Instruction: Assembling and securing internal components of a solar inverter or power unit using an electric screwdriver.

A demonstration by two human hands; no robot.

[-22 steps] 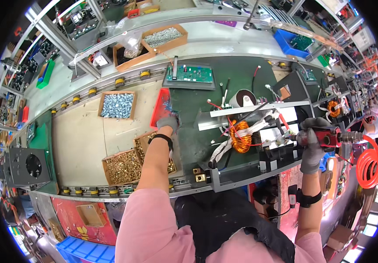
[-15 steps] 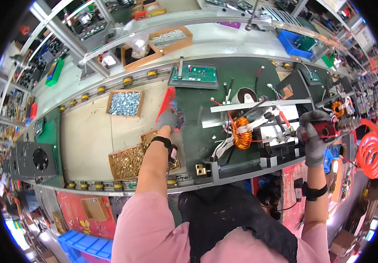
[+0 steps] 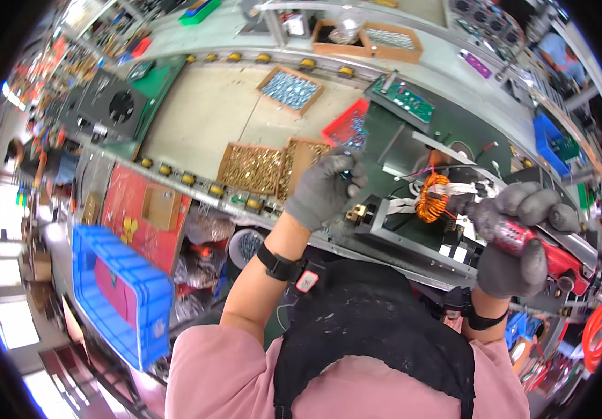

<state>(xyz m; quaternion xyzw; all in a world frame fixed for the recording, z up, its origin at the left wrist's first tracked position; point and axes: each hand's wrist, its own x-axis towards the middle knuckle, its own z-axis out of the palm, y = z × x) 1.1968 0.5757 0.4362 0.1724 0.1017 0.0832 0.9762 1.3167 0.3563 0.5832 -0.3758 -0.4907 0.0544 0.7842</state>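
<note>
My left hand (image 3: 327, 187), in a grey glove, is closed with its fingers curled in front of the red tray (image 3: 338, 128) of small dark screws. A small dark screw (image 3: 346, 174) shows between the fingertips. My right hand (image 3: 524, 241), also gloved, is wrapped round a red air screwdriver (image 3: 514, 237) with its nose pointing left, towards the chassis. Below both hands lies the open metal chassis (image 3: 402, 237). An orange copper-wound ring coil (image 3: 432, 198) stands inside it with white cables, and a small brass block (image 3: 358, 212) sits near its left corner.
Wooden boxes of brass fasteners (image 3: 251, 167) and silver screws (image 3: 290, 91) stand left of the tray. A green circuit board (image 3: 406, 100) lies behind the chassis. Left of me are a black fan housing (image 3: 109, 105) and a blue crate (image 3: 119, 300). A red coiled hose (image 3: 600, 339) hangs at right.
My left hand has come out of the red tray towards me with a small screw. My right hand has lifted the screwdriver and turned its nose leftward. The view has swung left.
</note>
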